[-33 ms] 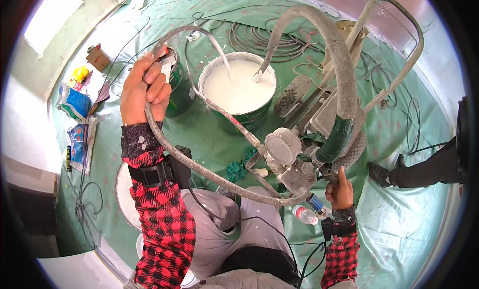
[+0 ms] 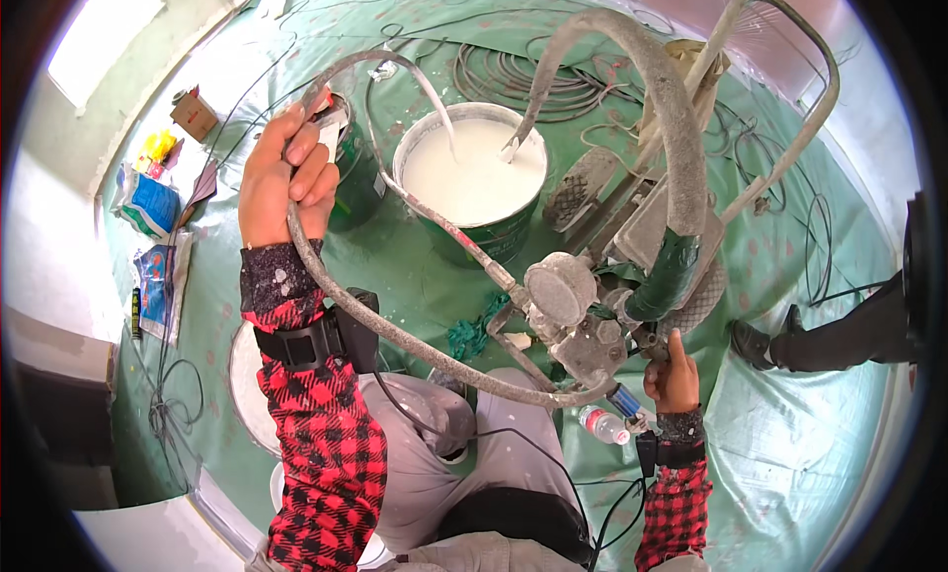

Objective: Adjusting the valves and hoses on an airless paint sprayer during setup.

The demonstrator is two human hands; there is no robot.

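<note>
My left hand, raised at the left, is closed around a thin grey hose. The hose arcs over from my fist, and its pale end dips into white liquid in a green bucket. Its other side loops down to a paint-caked sprayer pump with a round gauge. A thick grey suction hose curves from the pump into the same bucket. Low on the pump's right side, my right hand has its fingers curled by a fitting; what they grip is hidden.
A second green bucket stands behind my left hand. Coiled hose lies beyond the bucket. A plastic bottle rests below the pump. Bags and a carton sit at left. Another person's leg is at right.
</note>
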